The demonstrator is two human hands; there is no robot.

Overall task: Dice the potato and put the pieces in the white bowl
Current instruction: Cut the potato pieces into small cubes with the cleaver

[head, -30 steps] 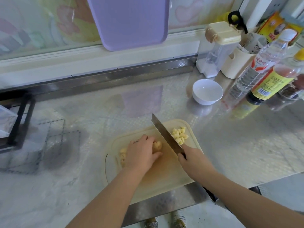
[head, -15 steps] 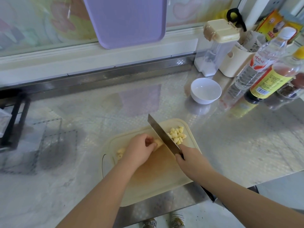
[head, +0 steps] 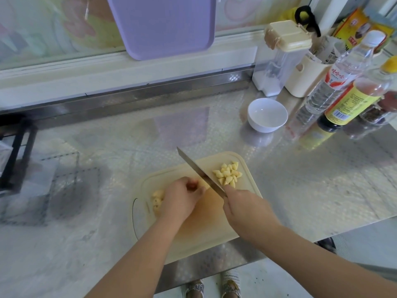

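Observation:
A cream cutting board lies at the counter's front edge. My right hand grips the handle of a long knife, whose blade slants up and left across the board. My left hand curls its fingers over a potato piece right beside the blade. A heap of diced potato sits to the right of the blade. More uncut potato pieces lie left of my left hand, partly hidden by it. The white bowl stands empty behind the board to the right.
Bottles and a cream-lidded clear container crowd the back right corner beside the bowl. A purple board leans on the wall behind. A black rack stands at the far left. The steel counter edge runs just below the board.
My left hand has curled tighter on the potato piece and slid toward the blade. The knife has shifted slightly left against it.

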